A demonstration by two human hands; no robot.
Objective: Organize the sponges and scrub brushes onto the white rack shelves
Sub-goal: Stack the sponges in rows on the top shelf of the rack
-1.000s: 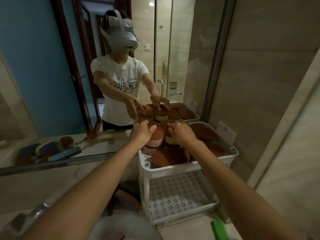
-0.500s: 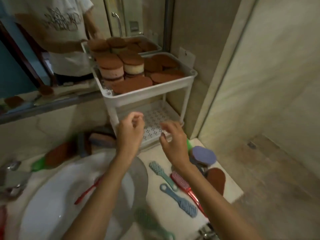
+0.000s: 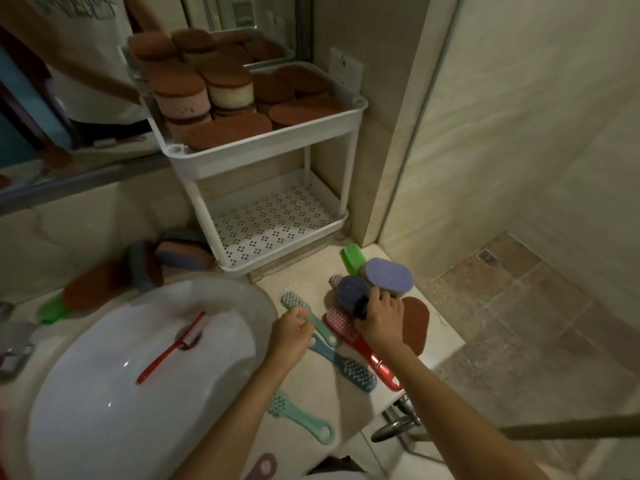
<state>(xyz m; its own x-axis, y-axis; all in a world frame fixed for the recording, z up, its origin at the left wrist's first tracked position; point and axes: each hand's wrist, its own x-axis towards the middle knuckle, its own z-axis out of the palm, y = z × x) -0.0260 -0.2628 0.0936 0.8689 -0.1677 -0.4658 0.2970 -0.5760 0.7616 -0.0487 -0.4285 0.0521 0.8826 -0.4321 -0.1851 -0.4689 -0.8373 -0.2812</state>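
The white rack (image 3: pixel 263 157) stands on the counter against the mirror. Its top shelf is packed with brown-topped sponges (image 3: pixel 228 129); its perforated bottom shelf (image 3: pixel 273 223) holds nothing. In front of it lie a teal brush (image 3: pixel 294 301), a blue brush (image 3: pixel 356 370) and a red brush (image 3: pixel 343 323). My left hand (image 3: pixel 291 336) curls its fingers over the teal brush's handle. My right hand (image 3: pixel 381 318) grips the edge of a dark blue sponge (image 3: pixel 349 291), which lies beside a lilac sponge (image 3: pixel 389 277) and a flat brown sponge (image 3: pixel 415 323).
A green brush (image 3: pixel 353 258) sticks out behind the lilac sponge. A white sink (image 3: pixel 104 393) on the left holds a thin red brush (image 3: pixel 169 348). More sponges (image 3: pixel 183 252) lie left of the rack. Another teal brush (image 3: pixel 301 415) lies near the counter's front edge. The counter ends at the right above a tiled floor.
My view has dropped from the rack's top shelf to the counter. Both hands left the stacked sponges and came down; the left reached the teal brush, the right took hold of the dark blue sponge.
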